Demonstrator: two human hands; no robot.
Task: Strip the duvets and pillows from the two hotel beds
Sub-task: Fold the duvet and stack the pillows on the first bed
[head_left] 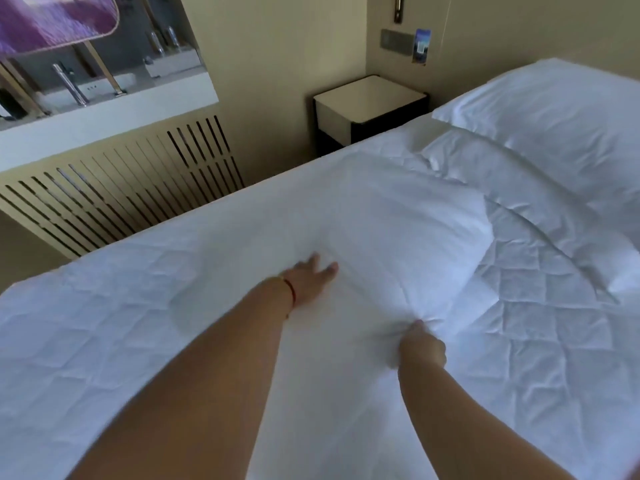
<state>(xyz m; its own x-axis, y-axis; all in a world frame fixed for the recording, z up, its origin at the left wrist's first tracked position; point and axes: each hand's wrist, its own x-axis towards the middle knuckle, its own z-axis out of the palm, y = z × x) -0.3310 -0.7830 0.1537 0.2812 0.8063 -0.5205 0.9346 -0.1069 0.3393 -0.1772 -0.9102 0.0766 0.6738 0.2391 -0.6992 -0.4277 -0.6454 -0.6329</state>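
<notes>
Head view: left grip (308, 282) flat on pillow (398, 230); right grip (420, 346) pinching pillow; no legible writing.

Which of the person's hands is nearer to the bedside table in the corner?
Left. The left hand lies open on the white pillow, further up the bed towards the bedside table. The right hand grips the pillow's near edge, further back.

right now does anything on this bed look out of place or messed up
Nothing looks damaged or spilled. One pillow lies mid-mattress, away from the head end where another pillow sits. The right hand pinches its bunched fabric; the left hand rests flat on it. The quilted mattress pad is bare and creased.
</notes>
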